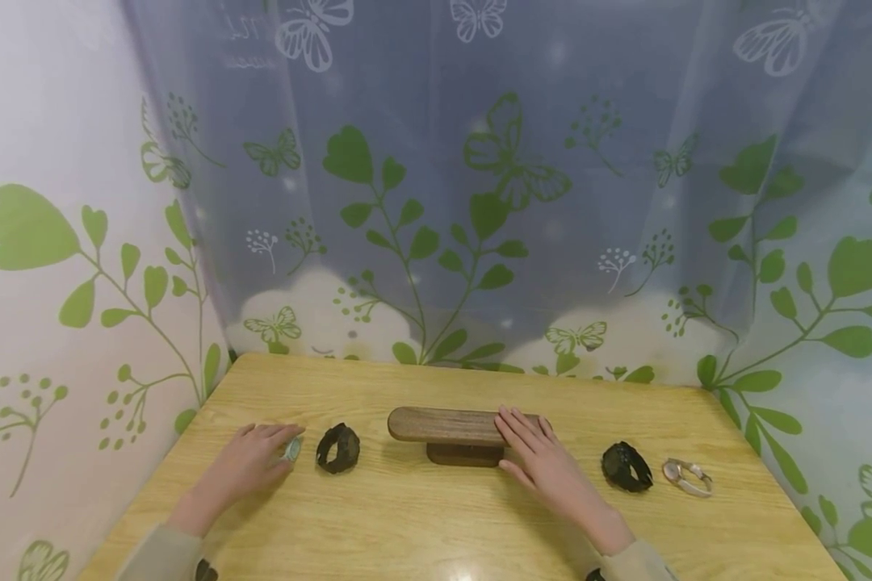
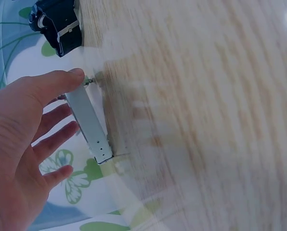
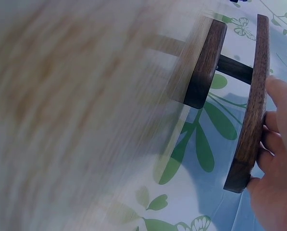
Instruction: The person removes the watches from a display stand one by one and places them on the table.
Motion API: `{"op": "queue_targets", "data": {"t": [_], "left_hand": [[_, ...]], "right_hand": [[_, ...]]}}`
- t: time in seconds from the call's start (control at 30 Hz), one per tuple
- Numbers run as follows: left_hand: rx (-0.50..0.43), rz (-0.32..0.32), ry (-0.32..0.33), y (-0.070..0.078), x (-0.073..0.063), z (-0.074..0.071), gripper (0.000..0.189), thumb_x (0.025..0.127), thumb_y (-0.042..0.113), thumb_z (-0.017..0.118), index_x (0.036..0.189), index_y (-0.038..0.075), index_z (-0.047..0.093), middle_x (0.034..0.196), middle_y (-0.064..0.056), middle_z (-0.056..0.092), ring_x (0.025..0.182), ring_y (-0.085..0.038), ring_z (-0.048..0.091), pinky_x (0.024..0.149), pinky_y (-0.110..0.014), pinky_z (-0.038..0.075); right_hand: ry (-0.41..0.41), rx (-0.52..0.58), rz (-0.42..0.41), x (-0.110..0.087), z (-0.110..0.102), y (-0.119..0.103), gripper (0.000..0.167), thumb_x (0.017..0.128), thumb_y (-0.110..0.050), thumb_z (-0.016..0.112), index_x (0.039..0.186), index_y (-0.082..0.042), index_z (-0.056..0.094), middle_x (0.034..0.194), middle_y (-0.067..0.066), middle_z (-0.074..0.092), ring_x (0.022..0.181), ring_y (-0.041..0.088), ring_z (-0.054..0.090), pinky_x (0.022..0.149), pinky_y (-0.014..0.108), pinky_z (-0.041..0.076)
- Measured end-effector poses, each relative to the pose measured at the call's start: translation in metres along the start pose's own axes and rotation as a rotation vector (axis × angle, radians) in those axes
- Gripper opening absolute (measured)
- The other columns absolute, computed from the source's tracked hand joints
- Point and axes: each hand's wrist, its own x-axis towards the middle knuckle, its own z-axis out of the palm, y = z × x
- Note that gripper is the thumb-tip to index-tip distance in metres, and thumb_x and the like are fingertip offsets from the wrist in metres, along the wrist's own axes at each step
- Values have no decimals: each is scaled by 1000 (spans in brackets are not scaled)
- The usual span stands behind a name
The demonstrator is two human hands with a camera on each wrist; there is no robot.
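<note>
My left hand (image 1: 250,460) is at a pale-strapped watch (image 1: 293,449) on the left of the table. Its thumb is on the near side of the watch and a forefinger reaches over the far side, pinching it. In the left wrist view the light strap (image 2: 89,122) runs below the thumb, and the other fingers are spread behind. My right hand (image 1: 545,472) rests on the right end of a dark wooden T-shaped stand (image 1: 443,425), its fingers lying across the top bar. In the right wrist view the stand's bar (image 3: 253,120) and base (image 3: 205,65) both show.
A black watch (image 1: 338,449) stands between my left hand and the stand. To the right of my right hand are another black watch (image 1: 626,466) and a slim watch with a pale strap (image 1: 688,476). A patterned curtain (image 1: 436,242) hangs behind the wooden table (image 1: 378,532).
</note>
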Motion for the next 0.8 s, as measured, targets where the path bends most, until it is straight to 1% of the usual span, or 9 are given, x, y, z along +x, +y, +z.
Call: {"op": "queue_targets", "data": {"t": [0.13, 0.23, 0.3, 0.4, 0.5, 0.57, 0.67, 0.8], "left_hand": [[-19, 10, 18, 1, 0, -2, 55, 83, 19, 83, 132, 5, 64, 127, -18, 68, 113, -41, 64, 101, -70, 44], [-22, 19, 53, 2, 1, -2, 55, 81, 17, 84, 131, 4, 65, 125, -17, 69, 111, -39, 65, 101, -68, 45], [-28, 24, 89, 4, 3, -2, 53, 82, 16, 84, 130, 4, 65, 124, -17, 69, 110, -38, 65, 101, -66, 46], [-27, 41, 166, 9, 9, 0, 49, 83, 15, 83, 128, 4, 66, 122, -17, 71, 108, -37, 67, 101, -63, 48], [-22, 54, 233, 17, 17, 1, 46, 86, 16, 81, 128, 5, 67, 124, -16, 70, 110, -36, 67, 102, -63, 47], [-23, 62, 264, 24, 23, 0, 46, 86, 17, 82, 128, 5, 67, 126, -14, 70, 113, -36, 67, 104, -63, 46], [-16, 72, 297, 37, 32, 0, 47, 87, 19, 81, 129, 6, 67, 129, -13, 69, 116, -35, 65, 105, -63, 45], [-2, 115, 336, 55, 43, 1, 46, 87, 20, 81, 129, 6, 67, 128, -12, 69, 117, -35, 65, 103, -63, 47]], "right_hand": [[-5, 5, 6, 0, 0, 0, 69, 97, -30, 69, 155, -5, 40, 161, 12, 38, 146, 32, 39, 125, 48, 14], [-15, 4, 14, 0, 0, 1, 69, 97, -31, 68, 155, -6, 39, 162, 11, 37, 148, 30, 36, 124, 50, 17], [-18, 2, 18, 0, -1, 1, 70, 97, -32, 68, 156, -6, 39, 162, 11, 37, 148, 29, 35, 124, 51, 18], [-16, 3, 20, 0, -1, 1, 70, 97, -31, 68, 156, -6, 39, 161, 11, 38, 147, 31, 36, 125, 48, 15], [-9, 1, 13, 0, -2, 1, 70, 97, -30, 69, 155, -5, 40, 161, 12, 39, 146, 32, 37, 126, 45, 11], [-6, 1, 10, 0, -3, 1, 69, 97, -30, 69, 155, -5, 40, 160, 13, 39, 147, 32, 37, 125, 45, 11], [-4, 1, 5, 0, -3, 1, 69, 97, -30, 68, 155, -5, 41, 160, 14, 40, 147, 32, 37, 125, 47, 13], [-3, 3, 4, 0, -3, 1, 68, 97, -30, 67, 155, -4, 41, 160, 14, 39, 145, 34, 39, 125, 45, 10]]}}
